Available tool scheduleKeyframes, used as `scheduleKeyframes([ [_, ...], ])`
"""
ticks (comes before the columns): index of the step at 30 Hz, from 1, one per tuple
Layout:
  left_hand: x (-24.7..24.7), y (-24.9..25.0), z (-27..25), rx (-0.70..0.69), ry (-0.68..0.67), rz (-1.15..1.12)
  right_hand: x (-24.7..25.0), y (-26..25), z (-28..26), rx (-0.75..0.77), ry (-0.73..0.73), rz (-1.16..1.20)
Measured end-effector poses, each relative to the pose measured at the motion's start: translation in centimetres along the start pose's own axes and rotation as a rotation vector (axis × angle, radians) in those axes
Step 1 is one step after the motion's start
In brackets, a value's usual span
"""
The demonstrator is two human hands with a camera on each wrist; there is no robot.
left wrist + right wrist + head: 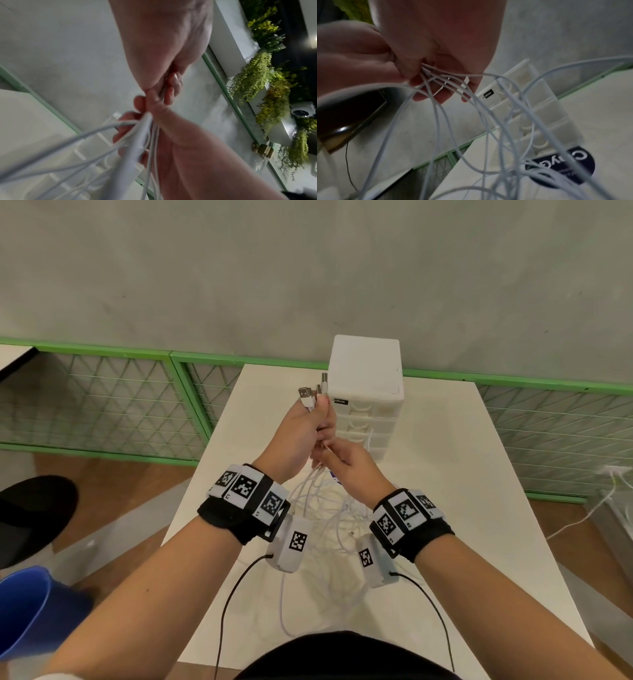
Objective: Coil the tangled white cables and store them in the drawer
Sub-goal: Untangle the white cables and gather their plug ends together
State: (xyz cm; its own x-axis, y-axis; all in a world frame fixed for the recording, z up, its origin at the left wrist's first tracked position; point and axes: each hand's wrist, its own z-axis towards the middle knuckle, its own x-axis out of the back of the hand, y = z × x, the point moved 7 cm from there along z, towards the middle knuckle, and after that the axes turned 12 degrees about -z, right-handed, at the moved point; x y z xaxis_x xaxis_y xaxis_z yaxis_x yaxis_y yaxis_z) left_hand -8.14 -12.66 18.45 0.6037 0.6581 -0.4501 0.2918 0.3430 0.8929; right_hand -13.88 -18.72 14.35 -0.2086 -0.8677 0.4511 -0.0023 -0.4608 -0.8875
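Two hands meet above a white tabletop (445, 491) that stands against a grey wall (308, 268), with green wire-mesh panels (102, 402) running along the wall's foot. Near the far edge of the tabletop stands a white drawer unit (368, 392), a tall stack of small drawers, all of which appear pushed in; a black label sits at its upper left corner. To the left, on the wooden floor (137, 491), lie a dark object and a blue container (30, 611), both cut off by the frame. The white cables (325, 508) hang as a loose tangle of loops from the hands down to the tabletop, directly in front of the drawer unit. The left hand (305, 433) is raised and curled round a bundle of the cables, its fingers wrapped tightly; several metal USB plugs (308, 395) project upward from the top of the fist. The right hand (346, 463) sits just below and touching the left, its fingertips pinching the same strands where they leave the left fist; the right wrist view shows the strands fanning out from that pinch. Each wrist carries a black band with square black-and-white markers (246, 487) and a small white camera housing (291, 542) with a thin black lead
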Motion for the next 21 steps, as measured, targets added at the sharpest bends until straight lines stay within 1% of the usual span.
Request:
scheduleKeyframes([
  [2,0.0,0.7,-0.1,-0.028,0.014,-0.006,0.0,0.7,0.0,-0.006,-0.028,-0.18],
  [4,0.0,1.3,-0.1,-0.054,0.014,-0.009,0.0,1.3,-0.2,0.001,-0.047,-0.288],
  [8,0.0,2.7,-0.1,-0.118,0.021,0.019,0.3,3.8,-0.2,-0.038,-0.075,-0.442],
  [11,0.3,4.0,0.2,-0.171,0.041,-0.008,1.0,6.6,-0.8,-0.103,-0.097,-0.529],
  [14,0.2,4.8,0.5,-0.201,0.037,-0.008,1.8,8.5,-1.4,-0.126,-0.096,-0.624],
  [16,-0.3,4.6,0.3,-0.21,0.023,0.02,2.2,9.3,-1.6,-0.171,-0.106,-0.668],
  [18,-1.2,3.9,0.2,-0.186,0.001,0.034,2.7,9.6,-1.8,-0.216,-0.134,-0.692],
  [19,-1.5,3.4,0.2,-0.17,-0.012,0.038,2.9,9.3,-1.8,-0.215,-0.15,-0.685],
  [20,-1.8,2.9,0.2,-0.155,-0.027,0.046,3.2,8.3,-1.8,-0.199,-0.157,-0.627],
  [21,-1.9,2.5,0.1,-0.145,-0.043,0.059,3.3,7.1,-1.6,-0.183,-0.154,-0.52],
])
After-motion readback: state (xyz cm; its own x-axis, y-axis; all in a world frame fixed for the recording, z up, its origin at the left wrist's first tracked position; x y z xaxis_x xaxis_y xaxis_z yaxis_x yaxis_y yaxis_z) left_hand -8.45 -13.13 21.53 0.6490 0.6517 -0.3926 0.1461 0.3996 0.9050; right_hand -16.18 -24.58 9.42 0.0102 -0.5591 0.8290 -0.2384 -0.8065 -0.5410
